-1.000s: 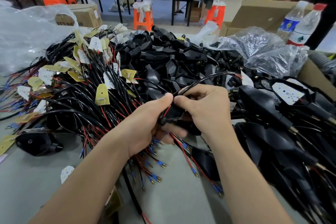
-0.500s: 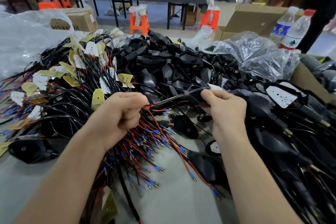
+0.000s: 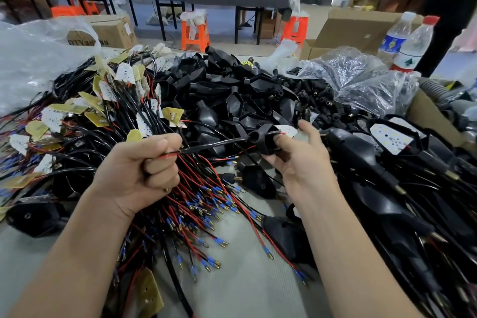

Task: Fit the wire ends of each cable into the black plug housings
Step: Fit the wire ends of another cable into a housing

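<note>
My left hand [image 3: 144,170] is a fist gripping the red and black wire ends of a black cable [image 3: 219,143]. That cable runs taut to the right through the neck of a black plug housing [image 3: 265,141], which my right hand [image 3: 299,160] holds from below with the thumb on its open side. A small white board [image 3: 286,130] sits at the housing's far end. A heap of cables with blue-sleeved terminals [image 3: 206,214] spreads below my hands. Empty black housings [image 3: 232,95] are piled behind.
Cables with yellow and white boards [image 3: 103,106] fill the left. Fitted housings [image 3: 387,162] cover the right. Clear plastic bags [image 3: 361,85] and two water bottles [image 3: 407,44] stand at the back right, a cardboard box [image 3: 426,116] at the right edge. Grey table surface [image 3: 245,292] shows near me.
My hands have drawn apart: the left pulled the wire ends leftward, and the cable slid through the housing held by the right until the white board reached it.
</note>
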Action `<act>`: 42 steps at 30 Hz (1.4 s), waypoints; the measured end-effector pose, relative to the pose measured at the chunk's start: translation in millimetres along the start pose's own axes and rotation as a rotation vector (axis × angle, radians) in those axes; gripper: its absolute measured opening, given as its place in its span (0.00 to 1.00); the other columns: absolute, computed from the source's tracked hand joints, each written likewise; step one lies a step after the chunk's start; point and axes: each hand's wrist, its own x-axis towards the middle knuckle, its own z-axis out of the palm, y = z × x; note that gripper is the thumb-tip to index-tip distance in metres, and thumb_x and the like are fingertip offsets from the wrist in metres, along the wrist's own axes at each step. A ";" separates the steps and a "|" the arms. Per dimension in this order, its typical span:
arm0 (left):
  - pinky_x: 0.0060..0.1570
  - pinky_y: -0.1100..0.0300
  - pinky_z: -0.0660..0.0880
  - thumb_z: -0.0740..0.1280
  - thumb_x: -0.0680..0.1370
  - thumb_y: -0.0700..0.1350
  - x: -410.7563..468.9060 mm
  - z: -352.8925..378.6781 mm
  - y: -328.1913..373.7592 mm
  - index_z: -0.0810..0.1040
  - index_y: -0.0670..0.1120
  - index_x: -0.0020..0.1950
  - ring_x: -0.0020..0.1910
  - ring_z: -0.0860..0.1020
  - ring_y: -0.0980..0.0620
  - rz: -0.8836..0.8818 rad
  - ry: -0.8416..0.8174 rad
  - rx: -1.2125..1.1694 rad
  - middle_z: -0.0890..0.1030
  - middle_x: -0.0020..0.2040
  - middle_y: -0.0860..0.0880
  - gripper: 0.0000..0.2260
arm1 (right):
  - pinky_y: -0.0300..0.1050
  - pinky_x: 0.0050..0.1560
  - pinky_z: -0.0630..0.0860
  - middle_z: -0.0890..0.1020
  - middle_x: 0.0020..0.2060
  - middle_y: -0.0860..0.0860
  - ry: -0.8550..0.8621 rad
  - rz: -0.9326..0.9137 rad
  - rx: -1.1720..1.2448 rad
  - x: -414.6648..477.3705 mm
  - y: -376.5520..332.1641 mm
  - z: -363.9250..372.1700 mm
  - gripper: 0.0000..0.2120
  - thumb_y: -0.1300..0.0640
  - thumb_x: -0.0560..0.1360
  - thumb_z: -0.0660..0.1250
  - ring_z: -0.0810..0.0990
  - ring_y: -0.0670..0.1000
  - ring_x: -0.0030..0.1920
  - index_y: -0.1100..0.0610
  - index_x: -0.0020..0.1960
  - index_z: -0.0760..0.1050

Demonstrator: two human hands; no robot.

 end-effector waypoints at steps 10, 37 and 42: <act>0.41 0.62 0.79 0.63 0.78 0.39 21.8 22.3 -17.0 0.88 0.44 0.46 0.41 0.82 0.52 0.547 0.889 0.553 0.82 0.36 0.52 0.12 | 0.50 0.43 0.82 0.85 0.33 0.44 0.192 -0.552 -0.697 2.4 -3.4 -10.4 0.03 0.55 0.74 0.73 0.84 0.47 0.35 0.49 0.42 0.83; 0.74 0.56 0.60 0.73 0.77 0.40 48.1 8.2 -71.4 0.82 0.47 0.66 0.62 0.78 0.48 0.236 0.750 2.181 0.83 0.61 0.50 0.17 | 0.43 0.33 0.67 0.74 0.20 0.43 -0.251 -0.293 -1.321 -6.4 17.3 -2.7 0.14 0.43 0.72 0.74 0.76 0.49 0.30 0.51 0.34 0.80; 0.77 0.54 0.57 0.75 0.76 0.39 49.2 7.9 -74.0 0.85 0.46 0.62 0.58 0.80 0.48 0.298 0.678 2.156 0.86 0.54 0.49 0.15 | 0.44 0.33 0.65 0.72 0.20 0.44 -0.240 -0.291 -1.313 -7.0 22.1 -1.7 0.18 0.42 0.72 0.74 0.73 0.51 0.31 0.49 0.29 0.76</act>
